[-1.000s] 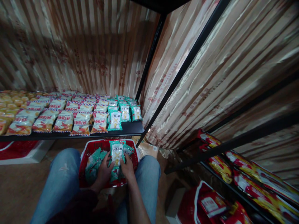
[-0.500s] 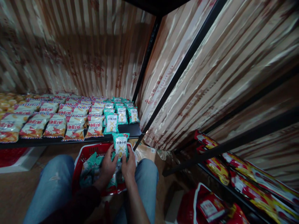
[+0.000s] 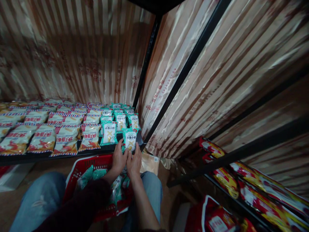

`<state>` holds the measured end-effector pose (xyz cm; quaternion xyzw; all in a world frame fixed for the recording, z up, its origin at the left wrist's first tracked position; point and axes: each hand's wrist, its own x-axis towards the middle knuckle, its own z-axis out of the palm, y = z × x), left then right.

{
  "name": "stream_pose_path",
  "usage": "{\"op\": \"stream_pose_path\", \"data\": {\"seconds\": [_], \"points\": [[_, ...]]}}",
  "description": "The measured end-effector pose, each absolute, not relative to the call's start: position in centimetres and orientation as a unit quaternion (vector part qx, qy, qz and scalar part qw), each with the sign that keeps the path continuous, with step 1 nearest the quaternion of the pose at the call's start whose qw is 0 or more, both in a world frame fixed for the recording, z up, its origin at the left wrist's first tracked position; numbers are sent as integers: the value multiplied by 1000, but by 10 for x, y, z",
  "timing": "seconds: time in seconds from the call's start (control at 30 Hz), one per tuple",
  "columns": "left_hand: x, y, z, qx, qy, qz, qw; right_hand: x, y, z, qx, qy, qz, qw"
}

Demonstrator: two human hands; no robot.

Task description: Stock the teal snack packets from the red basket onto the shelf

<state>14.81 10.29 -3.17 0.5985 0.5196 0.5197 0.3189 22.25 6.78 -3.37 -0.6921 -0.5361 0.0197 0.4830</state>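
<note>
A teal-and-white snack packet (image 3: 130, 140) is gripped upright, tilted slightly back, at the near right corner of a black shelf (image 3: 140, 139); whether its bottom edge rests on the shelf cannot be told. The left hand (image 3: 120, 159) and the right hand (image 3: 134, 161) are close together, clamped on the packet's lower part from either side, its printed front turned toward the person.

Just left of it and on its far side, matching teal packets (image 3: 121, 121) stand in short rows on the shelf, faces toward the near side. Farther left, beside these, are rows of larger orange-and-white packets (image 3: 65, 138) with striped edges.

Below the forearms, on the near side of the shelf, a red basket (image 3: 106, 159) sits between the person's knees in blue jeans (image 3: 43, 190). More teal packets (image 3: 86, 177) lie loosely inside, partly hidden by the arms. A dark sleeve (image 3: 89, 201) covers the left arm; the right forearm is bare.

To the right, a second rack carries red-and-yellow packets (image 3: 222, 178), and near it on the floor is another red basket (image 3: 194, 212) with red packets (image 3: 218, 222) inside. Pleated, patterned curtains (image 3: 108, 48) hang behind the black frame.
</note>
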Motion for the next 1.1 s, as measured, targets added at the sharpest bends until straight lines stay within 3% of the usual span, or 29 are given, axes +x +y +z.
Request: {"op": "stream_pose_path", "data": {"seconds": [0.53, 1.1], "points": [[185, 174, -36, 592, 501, 538, 331, 256, 143, -31, -683, -540, 9, 493], [192, 190, -29, 582, 508, 512, 376, 263, 162, -42, -698, -519, 9, 494]]}}
